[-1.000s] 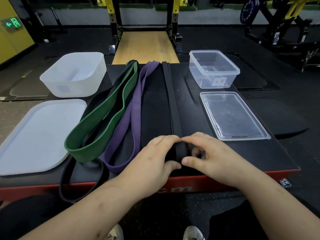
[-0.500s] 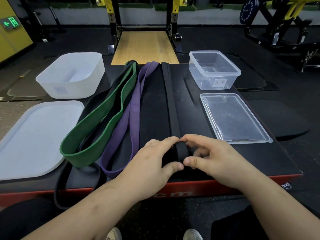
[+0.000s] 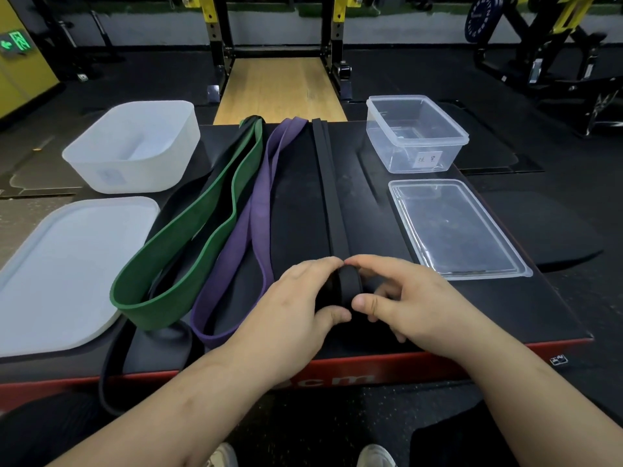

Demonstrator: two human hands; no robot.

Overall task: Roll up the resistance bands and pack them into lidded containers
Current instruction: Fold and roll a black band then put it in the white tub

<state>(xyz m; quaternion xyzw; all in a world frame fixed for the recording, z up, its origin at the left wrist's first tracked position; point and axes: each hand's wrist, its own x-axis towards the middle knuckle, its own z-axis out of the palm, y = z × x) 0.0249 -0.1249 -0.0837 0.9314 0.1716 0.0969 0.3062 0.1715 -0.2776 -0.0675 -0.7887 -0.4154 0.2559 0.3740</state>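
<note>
A narrow black band lies lengthwise down the middle of the black platform. Its near end is wound into a small roll. My left hand and my right hand grip that roll from either side, thumbs in front and fingertips over the top. A green band and a purple band lie flat to the left. Under the green one a wide black band hangs over the near edge. A clear box stands at the far right, its clear lid in front of it.
A white frosted tub stands at the far left with its white lid lying in front. The platform's red front edge runs just below my wrists. A wooden lifting platform and gym racks stand behind.
The roll at the near end of the narrow black band has grown slightly and moved a little away from me. Both hands stayed on it.
</note>
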